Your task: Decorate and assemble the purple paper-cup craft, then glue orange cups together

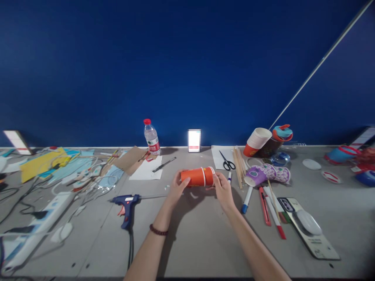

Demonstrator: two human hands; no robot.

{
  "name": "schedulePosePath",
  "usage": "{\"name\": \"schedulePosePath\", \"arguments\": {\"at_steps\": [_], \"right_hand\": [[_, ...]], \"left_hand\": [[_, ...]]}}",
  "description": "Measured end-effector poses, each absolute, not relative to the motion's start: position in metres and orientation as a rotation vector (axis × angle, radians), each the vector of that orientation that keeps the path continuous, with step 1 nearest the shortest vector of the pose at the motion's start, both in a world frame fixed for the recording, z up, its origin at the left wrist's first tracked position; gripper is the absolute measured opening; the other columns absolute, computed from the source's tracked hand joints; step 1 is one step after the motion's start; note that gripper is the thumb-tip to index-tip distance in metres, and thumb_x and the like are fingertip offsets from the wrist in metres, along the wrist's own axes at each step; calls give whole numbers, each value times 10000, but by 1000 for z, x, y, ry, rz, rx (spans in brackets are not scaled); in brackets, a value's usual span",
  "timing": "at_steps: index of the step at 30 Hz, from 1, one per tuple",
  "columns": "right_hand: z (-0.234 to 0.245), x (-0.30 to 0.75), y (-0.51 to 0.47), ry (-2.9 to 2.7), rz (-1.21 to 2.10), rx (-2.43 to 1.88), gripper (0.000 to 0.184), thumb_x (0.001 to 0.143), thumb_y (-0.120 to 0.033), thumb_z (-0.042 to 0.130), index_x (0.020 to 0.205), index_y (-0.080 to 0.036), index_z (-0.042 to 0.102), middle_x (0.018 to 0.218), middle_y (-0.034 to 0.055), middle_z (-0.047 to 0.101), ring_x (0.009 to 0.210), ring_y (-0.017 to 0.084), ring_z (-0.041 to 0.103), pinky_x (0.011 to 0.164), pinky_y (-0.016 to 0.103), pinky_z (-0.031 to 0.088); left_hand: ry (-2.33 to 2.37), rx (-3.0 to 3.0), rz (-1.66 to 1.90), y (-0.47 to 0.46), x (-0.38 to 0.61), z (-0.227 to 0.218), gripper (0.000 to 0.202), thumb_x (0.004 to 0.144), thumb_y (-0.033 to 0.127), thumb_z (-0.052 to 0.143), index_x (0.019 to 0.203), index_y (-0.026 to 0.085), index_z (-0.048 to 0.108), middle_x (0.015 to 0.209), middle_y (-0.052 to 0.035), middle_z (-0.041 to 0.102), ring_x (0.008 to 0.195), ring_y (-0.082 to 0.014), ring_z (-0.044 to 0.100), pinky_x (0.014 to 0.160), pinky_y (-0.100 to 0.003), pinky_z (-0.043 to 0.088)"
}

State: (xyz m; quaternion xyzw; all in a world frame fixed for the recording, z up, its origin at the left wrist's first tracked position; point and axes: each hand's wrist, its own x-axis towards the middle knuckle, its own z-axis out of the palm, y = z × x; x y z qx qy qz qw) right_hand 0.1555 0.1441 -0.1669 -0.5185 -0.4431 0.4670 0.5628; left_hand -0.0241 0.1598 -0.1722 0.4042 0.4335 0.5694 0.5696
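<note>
Orange paper cups point(195, 178), at least two fitted partly one into another, lie sideways in the air over the middle of the table. Around the left end of these cups my left hand point(176, 189) is closed, thumb on the near side. My right hand point(223, 190) grips the white-rimmed right end. A dark bead bracelet circles my left wrist. To the left lies a blue glue gun point(126, 205) with a clear glue stick point(154, 196) out of its back. Black scissors point(227, 162) lie beyond my right hand on white paper.
A water bottle point(151, 138) and a lit phone point(194, 141) stand by the blue wall. On the right are stacked cups point(257, 141), purple cups point(268, 174), a red cutter point(264, 207), markers and a phone under a mouse point(309, 222). A power strip point(43, 226) and cables crowd the left.
</note>
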Motion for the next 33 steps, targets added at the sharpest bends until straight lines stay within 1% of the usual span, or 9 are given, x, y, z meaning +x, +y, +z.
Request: {"name": "schedulePosePath", "arguments": {"at_steps": [3,5,12,17,22,24,27,30,33], "right_hand": [[-161,155,143,-978,1139,-1189,401,795,-604,560,853,-208,586,740,26,654,568,188,598,465,303,497],[-161,154,143,-965,1199,-1124,390,792,-582,582,871,-201,608,771,35,668,602,190,614,502,303,514],[-168,157,145,-1049,1304,-994,375,765,-548,652,831,-180,686,779,43,687,655,179,613,632,309,519],[-167,159,144,-1112,1269,-1043,404,764,-563,657,845,-170,703,750,38,688,642,157,581,638,277,480],[-164,159,144,-1097,1308,-1056,427,728,-587,679,807,-168,704,699,28,678,623,152,580,630,272,468],[-163,159,143,-1081,1328,-1057,435,701,-594,697,784,-167,701,678,25,671,616,150,579,622,269,470],[-162,158,143,-1054,1329,-1082,443,662,-595,725,757,-164,695,641,18,654,573,136,560,575,257,460],[-160,157,143,-1024,1305,-1104,439,640,-588,740,738,-165,682,618,11,643,533,126,538,525,247,446],[-160,157,144,-997,1265,-1103,434,632,-587,741,718,-169,663,612,8,637,527,121,532,506,239,447]], "left_hand": [[1013,966,1329,159,-25,-174,365,671,325,772,995,209,649,1025,-65,664,936,-217,607,784,-286,496],[1012,933,1333,160,-25,-176,369,678,342,763,1000,207,643,1037,-70,663,943,-223,607,798,-293,488],[995,938,1293,161,-32,-180,438,644,378,759,1000,199,579,1019,-54,626,870,-192,591,753,-272,461],[987,1122,1111,157,-42,-171,422,660,413,736,956,203,521,909,-11,575,754,-140,542,669,-231,427],[927,1108,1083,155,-45,-162,355,740,495,648,854,185,516,856,-10,558,731,-139,523,654,-237,411],[905,1084,1071,155,-45,-161,314,755,464,635,829,183,517,837,0,551,719,-136,518,654,-240,408],[808,1085,977,155,-46,-162,291,726,358,644,949,192,559,958,-17,569,805,-164,548,700,-262,428],[724,1115,876,153,-47,-161,492,703,292,607,1187,228,545,1143,-52,552,972,-221,548,800,-306,441],[694,1115,848,153,-47,-160,550,689,266,570,1238,239,541,1255,-66,519,1067,-250,517,867,-337,429]]}}
